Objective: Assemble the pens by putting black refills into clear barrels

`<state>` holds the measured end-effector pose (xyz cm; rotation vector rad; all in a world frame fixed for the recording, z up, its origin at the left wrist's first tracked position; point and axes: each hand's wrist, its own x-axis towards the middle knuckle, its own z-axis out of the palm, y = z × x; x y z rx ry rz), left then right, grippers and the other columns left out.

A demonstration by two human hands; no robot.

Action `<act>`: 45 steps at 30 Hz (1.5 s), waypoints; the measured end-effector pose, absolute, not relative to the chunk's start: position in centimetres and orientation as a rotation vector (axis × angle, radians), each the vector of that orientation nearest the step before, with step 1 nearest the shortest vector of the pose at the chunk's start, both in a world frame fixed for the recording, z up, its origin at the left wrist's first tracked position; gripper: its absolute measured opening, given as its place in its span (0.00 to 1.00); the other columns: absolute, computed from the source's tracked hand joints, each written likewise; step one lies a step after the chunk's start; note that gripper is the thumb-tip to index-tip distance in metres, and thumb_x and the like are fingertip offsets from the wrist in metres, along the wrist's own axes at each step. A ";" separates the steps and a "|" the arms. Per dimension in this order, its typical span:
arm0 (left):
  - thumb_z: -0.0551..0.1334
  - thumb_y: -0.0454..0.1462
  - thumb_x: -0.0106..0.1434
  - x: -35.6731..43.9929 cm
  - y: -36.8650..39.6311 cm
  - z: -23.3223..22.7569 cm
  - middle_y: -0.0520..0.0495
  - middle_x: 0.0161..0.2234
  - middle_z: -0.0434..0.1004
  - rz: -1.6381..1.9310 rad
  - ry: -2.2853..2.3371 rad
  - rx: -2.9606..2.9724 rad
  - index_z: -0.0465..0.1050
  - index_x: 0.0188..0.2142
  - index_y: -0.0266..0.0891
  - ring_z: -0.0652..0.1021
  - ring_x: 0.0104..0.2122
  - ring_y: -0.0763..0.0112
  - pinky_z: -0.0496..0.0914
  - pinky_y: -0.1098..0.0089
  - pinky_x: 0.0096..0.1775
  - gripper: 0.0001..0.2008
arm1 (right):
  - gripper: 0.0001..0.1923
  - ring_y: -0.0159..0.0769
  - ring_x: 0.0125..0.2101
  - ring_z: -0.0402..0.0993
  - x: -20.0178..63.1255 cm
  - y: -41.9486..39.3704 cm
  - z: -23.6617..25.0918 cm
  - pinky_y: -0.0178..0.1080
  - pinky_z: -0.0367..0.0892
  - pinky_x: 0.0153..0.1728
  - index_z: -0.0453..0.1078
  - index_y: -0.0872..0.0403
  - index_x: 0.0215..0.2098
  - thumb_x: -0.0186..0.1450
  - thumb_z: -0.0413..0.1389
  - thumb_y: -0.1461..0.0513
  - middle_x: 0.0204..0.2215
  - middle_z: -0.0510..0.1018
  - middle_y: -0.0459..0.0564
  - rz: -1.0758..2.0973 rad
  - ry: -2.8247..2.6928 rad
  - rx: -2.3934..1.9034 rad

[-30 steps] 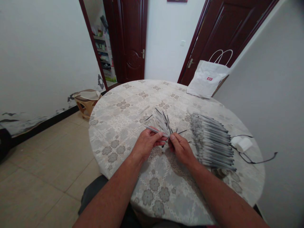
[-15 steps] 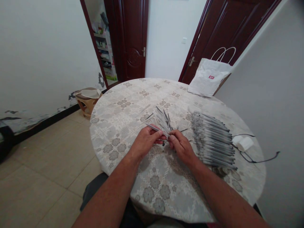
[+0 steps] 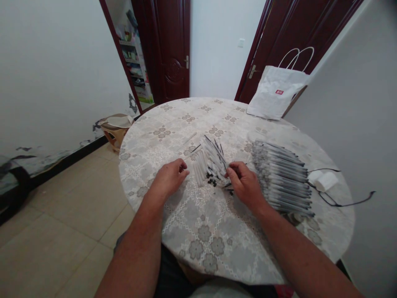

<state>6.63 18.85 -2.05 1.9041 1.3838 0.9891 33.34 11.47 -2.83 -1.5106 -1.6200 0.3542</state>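
Observation:
My left hand point(image 3: 170, 176) hovers over the tablecloth left of the pile, fingers loosely curled and apart, holding nothing. At the pile's right side, my right hand point(image 3: 243, 180) has thumb and fingers closed at the end of a thin dark stick that looks like a pen refill point(image 3: 218, 152). The fingertips partly hide the contact. Between my hands lie clear pen barrels point(image 3: 200, 169) and several small black pen parts point(image 3: 212, 181). Beyond my right hand, a thick row of grey-looking pens point(image 3: 287, 180) lies side by side.
The round table has a floral tablecloth point(image 3: 189, 252). Black-framed glasses point(image 3: 333, 203) and a white roll point(image 3: 327, 181) sit at the right edge. A white paper bag point(image 3: 274, 93) stands at the back right. A stool point(image 3: 114, 128) is on the floor to the left.
My hands have come apart. The left has moved left and let go of the pen barrel it held; the right has shifted slightly right, to the pile. The view has shifted slightly.

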 end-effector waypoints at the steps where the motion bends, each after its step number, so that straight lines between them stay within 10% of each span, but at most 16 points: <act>1: 0.71 0.34 0.55 7.1 18.7 -2.2 0.47 0.26 0.77 0.951 1.382 1.931 0.78 0.29 0.44 0.74 0.27 0.64 0.64 0.68 0.34 0.05 | 0.11 0.38 0.30 0.78 33.4 11.5 -2.8 0.37 0.67 0.35 0.70 0.52 0.45 0.71 0.52 0.54 0.31 0.83 0.49 0.343 -1.614 -1.514; 11: 0.59 0.36 0.68 13.4 17.0 -3.3 0.42 0.45 0.74 0.456 1.350 2.546 0.72 0.59 0.48 0.76 0.45 0.58 0.68 0.64 0.44 0.20 | 0.11 0.37 0.32 0.80 33.4 11.5 -2.8 0.35 0.68 0.36 0.71 0.51 0.45 0.71 0.53 0.54 0.32 0.83 0.48 0.285 -1.588 -1.526; 26: 0.59 0.39 0.69 13.5 18.5 -4.9 0.43 0.41 0.72 0.646 1.266 2.459 0.77 0.46 0.43 0.75 0.41 0.61 0.68 0.65 0.42 0.10 | 0.10 0.37 0.31 0.79 33.2 11.3 -2.7 0.36 0.67 0.35 0.71 0.52 0.44 0.71 0.53 0.55 0.32 0.82 0.48 0.308 -1.625 -1.526; 35: 0.64 0.49 0.65 12.2 19.2 -3.2 0.45 0.37 0.76 1.217 0.932 1.131 0.77 0.44 0.38 0.77 0.31 0.70 0.72 0.72 0.27 0.17 | 0.09 0.35 0.28 0.74 32.7 11.1 -2.8 0.35 0.64 0.32 0.71 0.51 0.42 0.71 0.52 0.56 0.29 0.79 0.47 0.299 -1.727 -1.506; 45: 0.71 0.39 0.59 11.1 19.2 -2.6 0.45 0.37 0.80 1.296 0.730 0.621 0.78 0.41 0.34 0.80 0.32 0.73 0.77 0.72 0.34 0.13 | 0.09 0.35 0.27 0.74 32.1 10.9 -3.2 0.35 0.63 0.31 0.70 0.52 0.40 0.71 0.52 0.57 0.28 0.77 0.47 0.303 -1.867 -1.476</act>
